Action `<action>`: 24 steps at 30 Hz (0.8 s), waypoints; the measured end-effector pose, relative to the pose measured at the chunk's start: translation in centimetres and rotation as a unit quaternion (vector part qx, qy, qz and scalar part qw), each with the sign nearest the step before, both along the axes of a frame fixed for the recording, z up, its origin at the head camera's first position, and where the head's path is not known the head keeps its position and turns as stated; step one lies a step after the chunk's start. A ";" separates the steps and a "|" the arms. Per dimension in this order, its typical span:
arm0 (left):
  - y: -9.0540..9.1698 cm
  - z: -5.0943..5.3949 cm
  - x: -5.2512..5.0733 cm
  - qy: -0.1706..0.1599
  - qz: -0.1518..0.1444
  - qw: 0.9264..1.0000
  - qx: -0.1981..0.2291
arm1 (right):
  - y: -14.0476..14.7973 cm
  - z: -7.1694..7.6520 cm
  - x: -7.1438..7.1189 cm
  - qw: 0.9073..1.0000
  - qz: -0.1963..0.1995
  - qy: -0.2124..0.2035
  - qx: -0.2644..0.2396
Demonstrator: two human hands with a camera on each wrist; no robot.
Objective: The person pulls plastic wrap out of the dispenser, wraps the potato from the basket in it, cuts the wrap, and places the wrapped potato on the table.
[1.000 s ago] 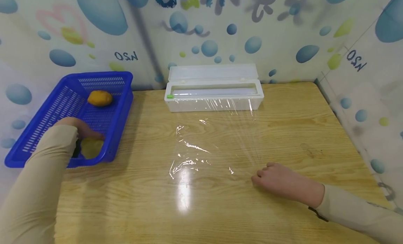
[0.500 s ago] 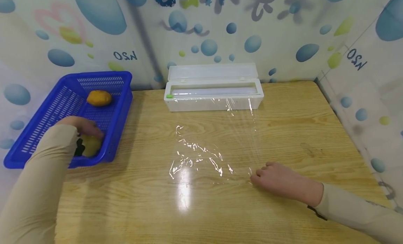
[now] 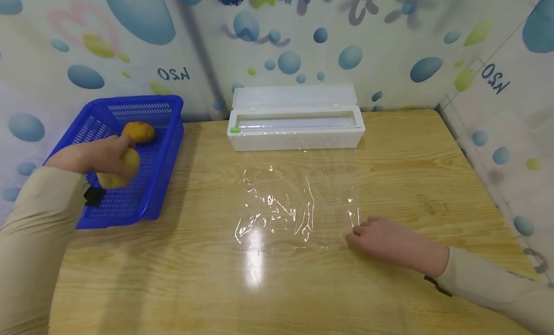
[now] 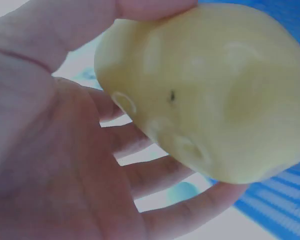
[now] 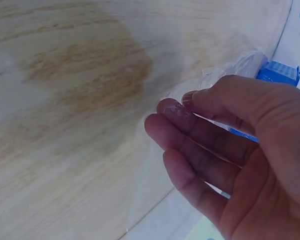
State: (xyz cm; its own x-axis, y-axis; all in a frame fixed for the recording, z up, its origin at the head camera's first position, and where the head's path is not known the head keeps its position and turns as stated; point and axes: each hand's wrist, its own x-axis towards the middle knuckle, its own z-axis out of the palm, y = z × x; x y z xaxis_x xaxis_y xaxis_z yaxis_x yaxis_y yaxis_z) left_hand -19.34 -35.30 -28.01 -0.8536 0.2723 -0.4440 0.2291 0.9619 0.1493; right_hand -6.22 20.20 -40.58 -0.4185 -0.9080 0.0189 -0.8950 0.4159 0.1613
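Note:
My left hand (image 3: 101, 157) grips a pale yellow potato (image 3: 131, 163) over the blue basket (image 3: 152, 200) in the head view. Up close in the left wrist view, the potato (image 4: 215, 95) has smooth skin, shallow dents and one dark speck; thumb and fingers lie round it. My right hand (image 3: 385, 239) is on the table's right side, pinching the near right corner of a sheet of clear cling film (image 3: 277, 205). In the right wrist view the film shows between thumb and forefinger. This sheet runs from a white cling film dispenser (image 3: 298, 140) whose lid stands up.
A lumpy orange-yellow fruit or vegetable (image 3: 139, 131) lies in the basket's far part. A small black piece (image 3: 94, 195) shows below the left wrist. The wooden table (image 3: 303, 291) ends at a patterned wall (image 3: 277, 37). A green slider (image 3: 234, 130) sits on the dispenser's left end.
My left hand has lifted the potato from the basket's near end, up and away from me. The right hand has hardly moved; the creases in the cling film have shifted.

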 end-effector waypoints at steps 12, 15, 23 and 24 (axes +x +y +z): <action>9.6 3.4 1.7 0.105 -0.092 0.990 0.016 | 0.5 0.8 -0.2 1.000 -0.008 -0.021 -0.003; 12.6 2.9 1.9 0.101 -0.128 0.986 0.022 | 0.5 0.8 -0.2 0.999 -0.013 -0.029 0.002; 19.4 -0.1 2.6 0.032 -0.206 0.976 0.058 | 0.5 0.8 0.0 1.000 -0.007 -0.013 0.000; 20.1 -0.6 2.5 0.026 -0.215 0.975 0.056 | 0.5 0.8 0.0 1.000 -0.008 -0.012 0.002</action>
State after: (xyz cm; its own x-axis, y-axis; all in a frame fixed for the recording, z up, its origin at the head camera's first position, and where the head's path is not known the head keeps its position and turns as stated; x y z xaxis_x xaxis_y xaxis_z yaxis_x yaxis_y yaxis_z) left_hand -16.79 -15.22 -28.61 -0.6700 0.6550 -0.3494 0.6183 0.7529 0.2256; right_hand -6.25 20.67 -39.80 -0.4325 -0.9016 0.0052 -0.8923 0.4288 0.1414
